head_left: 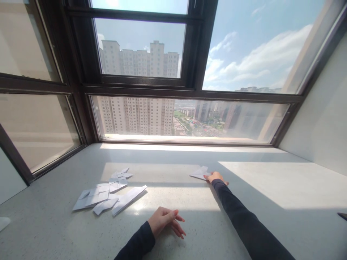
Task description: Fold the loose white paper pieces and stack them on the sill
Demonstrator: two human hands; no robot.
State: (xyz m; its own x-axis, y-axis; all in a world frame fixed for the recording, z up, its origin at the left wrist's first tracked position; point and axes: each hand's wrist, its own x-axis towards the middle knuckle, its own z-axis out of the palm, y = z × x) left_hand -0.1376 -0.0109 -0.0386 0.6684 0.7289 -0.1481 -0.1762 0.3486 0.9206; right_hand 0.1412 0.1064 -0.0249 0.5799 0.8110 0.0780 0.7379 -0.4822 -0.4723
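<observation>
My right hand (217, 177) reaches out over the pale speckled sill, its fingers closed on the near right end of a folded white paper (200, 172). That paper is pointed at its left tip and lies low at the sill, partly covered by my fingertips. Closer to me, my left hand (166, 221) is loosely bent with its fingers apart and nothing in them. Left of both hands lies a loose pile of folded white paper pieces (99, 195), several overlapping. A long folded strip (130, 199) forms the pile's right side, apart from my left hand.
A dark-framed window (141, 91) rises behind the sill (173, 249), with a side pane at left. A white wall (322, 119) bounds the right. A dark object (342, 216) shows at the right edge, a white one (3, 222) at the left edge.
</observation>
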